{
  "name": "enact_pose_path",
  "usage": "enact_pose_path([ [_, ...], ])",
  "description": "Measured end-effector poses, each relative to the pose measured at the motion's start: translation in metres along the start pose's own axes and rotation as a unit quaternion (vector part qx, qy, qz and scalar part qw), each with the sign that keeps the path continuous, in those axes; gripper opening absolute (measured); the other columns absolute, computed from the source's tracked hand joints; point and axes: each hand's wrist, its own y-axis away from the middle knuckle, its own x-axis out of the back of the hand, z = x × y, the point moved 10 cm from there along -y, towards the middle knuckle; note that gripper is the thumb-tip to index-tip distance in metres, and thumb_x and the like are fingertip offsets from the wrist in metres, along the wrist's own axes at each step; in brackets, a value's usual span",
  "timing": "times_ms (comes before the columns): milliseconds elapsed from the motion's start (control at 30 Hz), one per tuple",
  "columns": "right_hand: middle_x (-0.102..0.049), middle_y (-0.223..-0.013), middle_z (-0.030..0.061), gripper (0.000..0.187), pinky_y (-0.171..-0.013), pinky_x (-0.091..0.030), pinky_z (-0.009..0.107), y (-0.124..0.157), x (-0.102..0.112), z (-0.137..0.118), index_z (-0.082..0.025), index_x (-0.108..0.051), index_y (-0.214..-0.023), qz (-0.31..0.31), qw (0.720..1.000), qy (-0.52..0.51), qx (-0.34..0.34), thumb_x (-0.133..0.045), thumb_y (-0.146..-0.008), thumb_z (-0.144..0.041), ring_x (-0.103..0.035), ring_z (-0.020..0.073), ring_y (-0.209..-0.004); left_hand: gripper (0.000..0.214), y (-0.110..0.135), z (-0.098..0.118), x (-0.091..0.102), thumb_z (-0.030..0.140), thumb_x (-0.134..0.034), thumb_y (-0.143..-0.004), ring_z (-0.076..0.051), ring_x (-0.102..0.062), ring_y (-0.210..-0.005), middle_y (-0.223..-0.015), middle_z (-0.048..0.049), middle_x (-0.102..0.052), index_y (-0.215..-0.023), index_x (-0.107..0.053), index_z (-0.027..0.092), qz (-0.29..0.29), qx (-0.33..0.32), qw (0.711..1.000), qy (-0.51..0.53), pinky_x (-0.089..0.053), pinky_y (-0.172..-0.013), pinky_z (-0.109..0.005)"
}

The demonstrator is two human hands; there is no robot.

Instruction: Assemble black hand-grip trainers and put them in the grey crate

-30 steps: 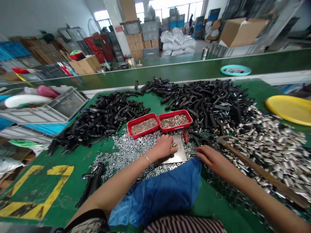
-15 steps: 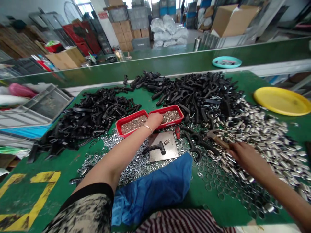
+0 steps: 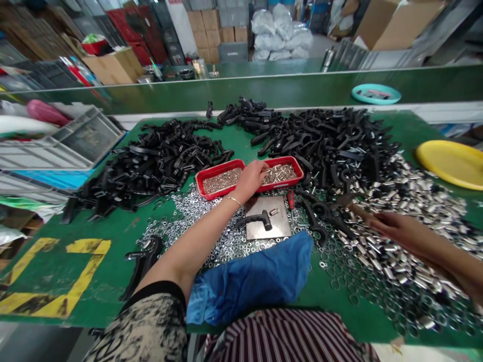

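My left hand (image 3: 252,179) reaches over the red tray of small metal pins (image 3: 300,168), its fingertips pinched together at the pins; whatever they hold is too small to make out. Beside it stands a second red tray (image 3: 199,188) of tiny metal pieces. My right hand (image 3: 394,226) is wrapped round the wooden handle of a hammer (image 3: 356,210), whose head lies over the metal parts at right. On a steel plate (image 3: 253,233) between the hands rest a black handle-shaped part (image 3: 256,219) and a small silver cylinder (image 3: 274,211). A red-handled screwdriver (image 3: 290,199) lies beside the plate.
Black parts form heaps at left (image 3: 166,156) and at back right (image 3: 328,136). Silver cylinders (image 3: 418,201) and rings (image 3: 362,281) spread at right, nuts (image 3: 222,241) at centre left. A blue cloth (image 3: 256,286) lies in front; a yellow lid (image 3: 453,163) sits far right.
The view has shifted, moving the table rightward in the picture. My left hand stays at the pin tray, its fingertips now showing more clearly. My right hand still grips the hammer, now turned slightly.
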Motion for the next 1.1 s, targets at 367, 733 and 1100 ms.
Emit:
enact_pose_path([
  [367,-0.064,-0.077,0.0023,0.041,-0.039,-0.033,0.023,0.014,-0.083,-0.063,-0.024,-0.056,-0.114,-0.220,0.946,-0.232,-0.060,-0.059,-0.091,-0.058,-0.046,0.0113,-0.049,0.017,0.098,-0.019,-0.044,0.028,-0.058,-0.094,-0.021,-0.063,-0.085,-0.090,-0.0065,-0.070,-0.084,-0.064,0.017,-0.099,0.117,0.982,0.106,-0.046,-0.078,-0.032],
  [733,-0.068,-0.085,0.0010,0.041,-0.036,-0.036,0.022,0.016,-0.125,-0.066,-0.024,-0.052,-0.119,-0.264,0.912,-0.311,-0.042,-0.059,-0.093,-0.055,-0.046,0.0095,-0.046,0.017,0.097,-0.014,-0.050,0.028,-0.055,-0.095,-0.022,-0.062,-0.087,-0.092,-0.0067,-0.068,-0.085,-0.062,0.017,-0.142,0.095,0.984,0.055,-0.046,-0.078,-0.032],
  [1100,-0.070,-0.082,0.0032,0.040,-0.049,-0.043,0.027,0.014,-0.119,-0.081,-0.021,-0.057,-0.119,-0.243,0.954,-0.165,0.054,-0.052,-0.096,-0.054,-0.058,0.0154,-0.055,0.028,0.099,0.038,-0.048,0.037,-0.050,-0.100,-0.030,-0.057,-0.102,-0.102,-0.0138,-0.065,-0.105,-0.064,0.013,-0.165,-0.143,0.964,-0.151,-0.041,-0.095,-0.047],
])
